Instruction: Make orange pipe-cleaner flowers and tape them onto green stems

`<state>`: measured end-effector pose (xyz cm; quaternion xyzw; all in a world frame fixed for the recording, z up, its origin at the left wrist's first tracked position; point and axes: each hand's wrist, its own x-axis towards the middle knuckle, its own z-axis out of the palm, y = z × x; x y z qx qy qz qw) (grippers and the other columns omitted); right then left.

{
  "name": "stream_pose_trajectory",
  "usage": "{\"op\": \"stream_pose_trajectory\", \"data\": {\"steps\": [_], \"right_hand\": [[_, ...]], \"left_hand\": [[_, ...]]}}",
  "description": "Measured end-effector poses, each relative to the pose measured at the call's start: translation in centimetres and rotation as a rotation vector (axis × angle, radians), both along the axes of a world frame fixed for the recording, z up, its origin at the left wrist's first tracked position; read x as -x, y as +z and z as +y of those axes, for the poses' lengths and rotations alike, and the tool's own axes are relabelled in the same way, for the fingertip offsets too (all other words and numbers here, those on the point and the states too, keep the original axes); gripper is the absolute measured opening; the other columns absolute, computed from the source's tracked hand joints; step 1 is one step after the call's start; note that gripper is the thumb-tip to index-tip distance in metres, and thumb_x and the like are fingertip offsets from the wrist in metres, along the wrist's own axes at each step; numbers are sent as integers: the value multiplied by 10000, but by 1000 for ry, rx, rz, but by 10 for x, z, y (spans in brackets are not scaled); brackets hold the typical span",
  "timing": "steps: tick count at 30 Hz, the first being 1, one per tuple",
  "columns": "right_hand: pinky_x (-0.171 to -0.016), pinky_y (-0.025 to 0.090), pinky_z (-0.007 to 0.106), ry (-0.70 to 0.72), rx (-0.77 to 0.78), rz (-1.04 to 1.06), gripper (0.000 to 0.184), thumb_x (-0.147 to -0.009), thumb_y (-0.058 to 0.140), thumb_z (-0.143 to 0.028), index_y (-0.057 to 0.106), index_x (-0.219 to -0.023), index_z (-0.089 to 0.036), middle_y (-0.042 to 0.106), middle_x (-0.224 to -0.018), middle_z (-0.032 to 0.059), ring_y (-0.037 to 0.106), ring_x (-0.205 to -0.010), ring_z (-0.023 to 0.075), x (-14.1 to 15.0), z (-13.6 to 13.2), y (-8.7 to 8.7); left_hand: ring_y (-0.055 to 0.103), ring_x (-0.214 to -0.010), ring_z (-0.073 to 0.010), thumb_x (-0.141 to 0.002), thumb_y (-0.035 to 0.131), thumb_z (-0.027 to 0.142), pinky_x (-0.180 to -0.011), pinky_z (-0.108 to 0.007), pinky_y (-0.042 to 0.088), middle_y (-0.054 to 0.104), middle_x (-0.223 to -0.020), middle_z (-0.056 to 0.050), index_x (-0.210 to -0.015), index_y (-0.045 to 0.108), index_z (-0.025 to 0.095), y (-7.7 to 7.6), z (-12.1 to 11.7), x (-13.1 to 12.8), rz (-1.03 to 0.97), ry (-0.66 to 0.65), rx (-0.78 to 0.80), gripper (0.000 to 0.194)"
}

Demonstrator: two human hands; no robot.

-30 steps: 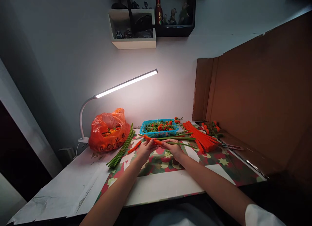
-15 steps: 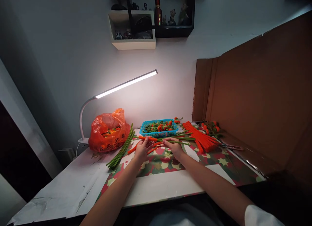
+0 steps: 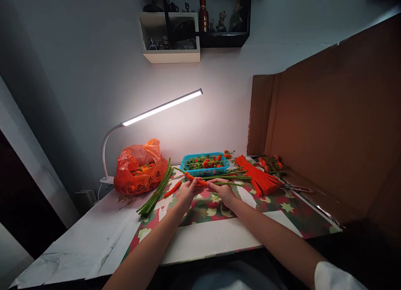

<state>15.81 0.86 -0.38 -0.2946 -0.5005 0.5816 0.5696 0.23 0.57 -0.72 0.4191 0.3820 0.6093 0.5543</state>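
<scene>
Pinching an orange coil [image 3: 189,176] between the fingertips of the left hand [image 3: 187,193] and right hand [image 3: 224,191], over the surface [image 3: 213,238]. Brought both hands closer together than half a second ago; tilted the coil down rightward from nearly level. Beyond, leftward, can see a second coil [image 3: 173,189], unmoved, near bundled green stems [image 3: 156,193], and, farther back, a blue basket [image 3: 203,172] of orange flowers [image 3: 206,163], also unshifted.
</scene>
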Motion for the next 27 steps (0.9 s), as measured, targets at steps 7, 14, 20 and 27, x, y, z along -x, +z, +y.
{"op": "stream_pose_trajectory", "data": {"steps": [7,14,20,27], "right_hand": [[-721,540,312,32,53,67,379,-467,834,-421,707,-741,-191,695,-675,13,648,-600,141,-3,2,6],[-682,520,303,-131,35,94,371,-532,775,-475,676,-746,-188,650,-663,2,613,-644,149,-10,14,8],[-804,459,358,-424,-480,-353,241,-803,566,-401,674,-806,-185,667,-884,82,596,-882,229,-17,4,16],[-978,283,428,-387,-948,-797,118,-853,534,-233,648,-874,-212,689,-903,35,579,-928,200,-18,-2,14]], "left_hand": [[607,-490,-110,-781,612,214,-504,-221,505,612,-653,24,-958,480,196,2,5,6,17,353,37,222],[412,-376,-85,-722,536,129,-384,-164,335,468,-487,79,-868,598,213,0,0,6,501,260,-208,180],[473,-514,-129,-685,538,106,-495,-194,346,584,-577,20,-739,671,225,2,-14,0,752,14,-405,187],[530,-655,-150,-754,481,180,-630,-239,410,622,-725,2,-843,642,187,3,-13,-2,871,-54,-460,184]]}}
